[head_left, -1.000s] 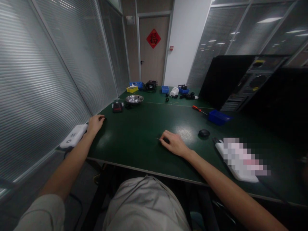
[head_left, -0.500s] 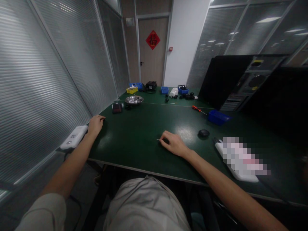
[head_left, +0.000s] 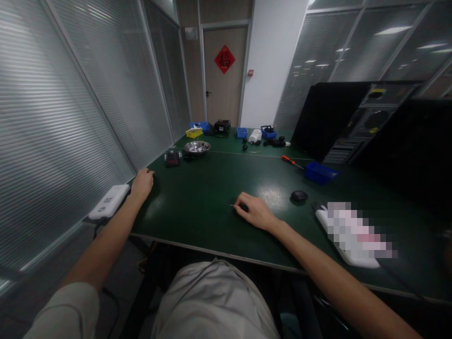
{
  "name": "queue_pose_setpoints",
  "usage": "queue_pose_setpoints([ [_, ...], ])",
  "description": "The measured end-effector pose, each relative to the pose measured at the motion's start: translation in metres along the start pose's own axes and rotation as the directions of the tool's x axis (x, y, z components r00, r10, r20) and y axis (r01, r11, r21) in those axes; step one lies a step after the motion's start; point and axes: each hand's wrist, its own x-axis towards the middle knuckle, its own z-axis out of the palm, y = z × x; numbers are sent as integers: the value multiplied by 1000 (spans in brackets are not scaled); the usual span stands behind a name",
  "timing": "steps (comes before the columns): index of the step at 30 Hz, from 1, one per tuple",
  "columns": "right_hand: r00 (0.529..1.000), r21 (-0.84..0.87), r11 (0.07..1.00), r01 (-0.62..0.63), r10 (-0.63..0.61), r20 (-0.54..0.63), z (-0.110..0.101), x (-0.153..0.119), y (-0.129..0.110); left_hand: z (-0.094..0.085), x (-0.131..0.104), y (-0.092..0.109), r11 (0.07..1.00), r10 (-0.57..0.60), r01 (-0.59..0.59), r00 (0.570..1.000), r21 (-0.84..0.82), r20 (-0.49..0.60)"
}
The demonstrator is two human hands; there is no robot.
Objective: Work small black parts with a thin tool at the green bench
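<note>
My right hand point(head_left: 254, 210) rests on the green tabletop point(head_left: 201, 212) with thumb and index finger pinched together. From the pinch a thin, pale, needle-like piece point(head_left: 231, 205) sticks out to the left; it is too small to name. At the table's left edge lies my left hand point(head_left: 142, 183), its fingers curled in and pressed together, so whatever they may hold is hidden. Just below that wrist is a white device marked 22 point(head_left: 110, 201). A black computer mouse point(head_left: 299, 196) lies to the right of my right hand.
Further back are a metal bowl point(head_left: 197, 148), a dark box-like item point(head_left: 172, 158), an orange screwdriver point(head_left: 290, 161) and a blue bin point(head_left: 320, 173). A white device point(head_left: 348, 254), partly blurred out, lies at right. Computer towers point(head_left: 367, 122) stand behind. Small bins and black parts line the far end.
My left hand has shifted very slightly, its fingers a little more tucked in. My right hand keeps its pinch on the thin piece in the same spot.
</note>
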Motion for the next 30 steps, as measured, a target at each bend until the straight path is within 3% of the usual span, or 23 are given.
queue_pose_setpoints([
  [5, 1000, 3, 1000, 1, -1, 8, -1, 0, 0, 0, -2, 0, 999, 27, -26, 999, 38, -21],
  [11, 1000, 1, 1000, -2, 2, 8, 1, 1, 1, -2, -3, 5, 995, -41, 42, 999, 96, -12],
  [17, 1000, 0, 1000, -3, 3, 12, 1, 1, 2, -3, -3, 2, 997, -39, 39, 999, 60, -2],
  [26, 1000, -6, 1000, -1, 1, 17, -2, 1, -1, -10, -8, 7, 989, -136, 138, 990, 52, -40],
  [30, 1000, -12, 1000, 6, -5, 17, -1, 1, 0, -11, -9, 5, 993, -111, 112, 993, 30, -27],
])
